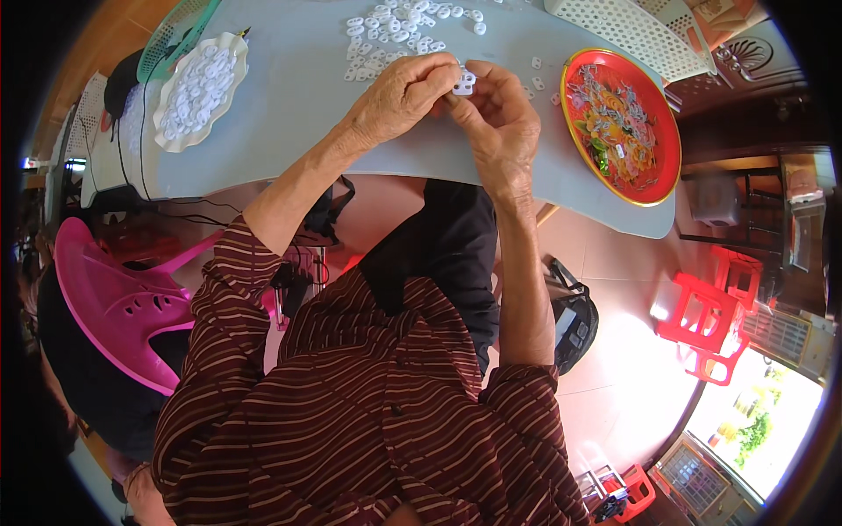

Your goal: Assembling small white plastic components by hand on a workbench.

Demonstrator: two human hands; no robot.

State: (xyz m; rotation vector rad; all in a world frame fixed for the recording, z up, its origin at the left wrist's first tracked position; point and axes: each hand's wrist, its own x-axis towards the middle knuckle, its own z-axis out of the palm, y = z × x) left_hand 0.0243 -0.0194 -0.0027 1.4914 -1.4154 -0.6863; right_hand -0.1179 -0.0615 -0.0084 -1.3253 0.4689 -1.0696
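Note:
Over the table's near middle, both hands meet around a small white plastic piece with holes (465, 83). My left hand (406, 95) is closed, thumb and forefinger pressed at the piece's left side. My right hand (502, 118) pinches it from the right and below, with the fingers curled behind. Whether a tiny second part sits between the fingertips is hidden. Beyond the hands lies a loose spread of similar white pieces (399, 33). A few single ones (537, 63) rest to the right of my right hand.
On the right stands a red round tray (664, 131) with small thin parts on its floral base. A scalloped white dish (164, 131) heaped with white pieces is at left, beside a green basket (206, 16). A white perforated basket (631, 39) stands far right; a pink chair (114, 307) is lower left.

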